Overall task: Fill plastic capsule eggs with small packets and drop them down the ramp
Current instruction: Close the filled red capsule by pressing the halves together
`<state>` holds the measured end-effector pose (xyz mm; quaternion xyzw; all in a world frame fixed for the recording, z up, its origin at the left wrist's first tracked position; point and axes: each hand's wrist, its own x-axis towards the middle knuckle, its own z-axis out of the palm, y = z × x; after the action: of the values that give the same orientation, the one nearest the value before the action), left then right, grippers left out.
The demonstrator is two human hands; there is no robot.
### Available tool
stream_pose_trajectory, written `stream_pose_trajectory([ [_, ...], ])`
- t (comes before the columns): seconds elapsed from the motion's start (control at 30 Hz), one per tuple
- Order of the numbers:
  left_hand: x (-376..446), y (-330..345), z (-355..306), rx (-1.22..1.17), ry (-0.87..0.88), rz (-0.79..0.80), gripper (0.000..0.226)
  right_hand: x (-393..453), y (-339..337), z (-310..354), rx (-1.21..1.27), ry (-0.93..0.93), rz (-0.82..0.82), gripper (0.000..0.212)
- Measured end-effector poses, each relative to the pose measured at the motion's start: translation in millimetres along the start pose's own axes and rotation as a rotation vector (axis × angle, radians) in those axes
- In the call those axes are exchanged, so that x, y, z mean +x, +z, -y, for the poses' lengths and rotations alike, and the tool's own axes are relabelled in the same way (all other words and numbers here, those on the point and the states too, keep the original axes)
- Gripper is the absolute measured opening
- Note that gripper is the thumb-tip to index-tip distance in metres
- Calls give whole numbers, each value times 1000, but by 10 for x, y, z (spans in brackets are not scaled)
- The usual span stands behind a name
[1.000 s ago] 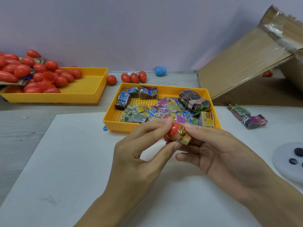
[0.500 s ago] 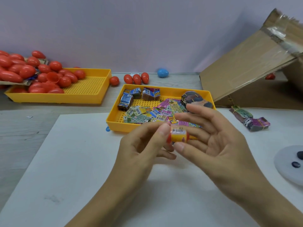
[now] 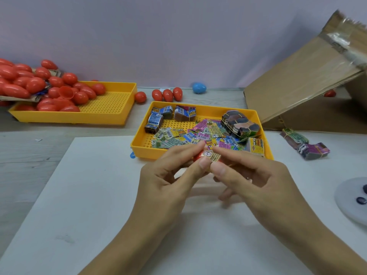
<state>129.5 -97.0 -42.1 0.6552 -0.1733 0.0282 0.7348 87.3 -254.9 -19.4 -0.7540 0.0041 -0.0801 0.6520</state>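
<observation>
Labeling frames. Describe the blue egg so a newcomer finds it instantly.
Start at the cardboard ramp on the right and look left along the back wall. The blue egg lies alone on the table there, just right of three red eggs. It is the only blue egg in sight.

Landmark: packet tray (image 3: pixel 139 147), centre of table. Loose packets (image 3: pixel 178 136) lie in it. Egg tray (image 3: pixel 111 118) to its left, eggs (image 3: pixel 59 92) heaped in that tray's left end. Four eggs (image 3: pixel 167 95) behind the packet tray. Cardboard ramp (image 3: pixel 297 90) to its right; bundled packets (image 3: pixel 305 144) just right of it. Both hands (image 3: pixel 210 175) in front.
</observation>
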Motion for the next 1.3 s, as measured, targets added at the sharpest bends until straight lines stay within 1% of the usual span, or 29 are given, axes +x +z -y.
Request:
stream_pose_trajectory([
  [0.03,1,0,0,3,11,2,32,3,1,9,35,45,7,41],
  [0.1,6,-3,-7,5,22,1,32,15,5,20,77,95,23,33],
  [0.17,7,3,-5,-26,-9,2,30,13,5,20,94,81,22,25],
  [0.23,3,12,-2,-64,-58,-27,32,2,-3,20,92,47,10,24],
  [0.3,2,8,-6,-62,-70,-78,37,-8,-7,18,100,38,8,24],
  [0.4,8,-11,9,-94,-49,-97,30,-7,-5,5,130,82,14,29],
  [0.53,15,-29,50,-183,-79,-72,25,9,25,50,180,226,63,40],
  [0.6,-1,-14,55,-196,-65,-48,22,13,48,69,187,283,110,41],
  [0.7,-41,30,50,-169,-9,1,22,4,42,66,201,291,120,36],
  [0.77,-53,49,29,-153,9,23,27,6,23,68,232,255,93,32],
  [0.83,-49,52,19,-136,-6,38,29,17,-6,48,252,179,49,31],
  [0.9,-36,49,14,-166,-79,24,30,23,-28,18,153,62,-21,34],
  [0.93,-31,54,2,-205,-132,6,34,21,-26,2,73,-1,-42,35],
  [1.0,-21,69,-19,-239,-193,2,36,-8,-7,-8,-44,-102,-35,38],
  [1.07,-20,76,-13,-181,-142,34,27,-33,7,3,-117,-205,4,36],
  [1.1,-20,69,-9,-163,-110,36,24,-38,3,2,-127,-226,27,39],
  [1.13,-15,56,2,-161,-90,29,24,-28,-7,2,-102,-206,51,43],
  [1.2,-6,24,27,-216,-89,28,32,18,-61,-11,7,-81,60,51],
  [1.23,-3,14,35,-246,-82,38,37,39,-83,0,80,-7,50,48],
  [1.3,-13,21,41,-258,-43,80,47,65,-102,62,202,108,60,29],
])
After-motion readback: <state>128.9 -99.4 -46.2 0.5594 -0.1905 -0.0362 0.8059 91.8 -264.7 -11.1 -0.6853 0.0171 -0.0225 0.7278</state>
